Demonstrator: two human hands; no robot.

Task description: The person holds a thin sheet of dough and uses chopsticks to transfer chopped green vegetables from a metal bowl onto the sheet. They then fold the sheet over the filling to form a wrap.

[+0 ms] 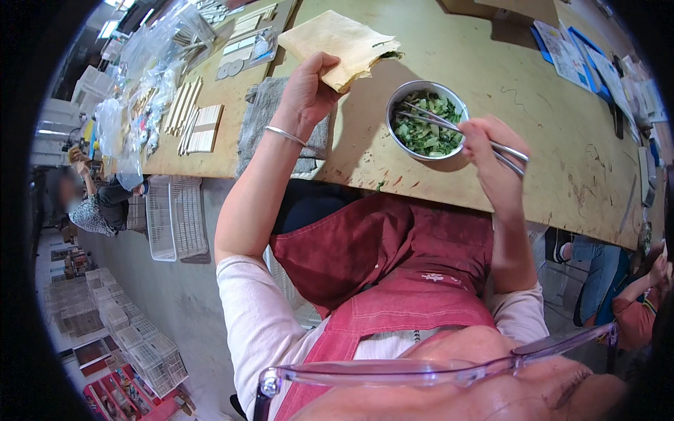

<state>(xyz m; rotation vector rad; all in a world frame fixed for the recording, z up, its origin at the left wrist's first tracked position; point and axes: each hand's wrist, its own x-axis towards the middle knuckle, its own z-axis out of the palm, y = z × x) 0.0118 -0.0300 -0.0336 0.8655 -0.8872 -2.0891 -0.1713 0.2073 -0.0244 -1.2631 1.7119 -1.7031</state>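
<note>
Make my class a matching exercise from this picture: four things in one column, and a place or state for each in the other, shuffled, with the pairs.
1. Pale flat sheet
2. Metal chopsticks
3. Cloth
4. Metal bowl

A. grey, lying on the table
B. in the person's right hand
C. containing chopped greens
D. in the person's left hand

Pairs: 1-D, 2-B, 3-A, 4-C
</note>
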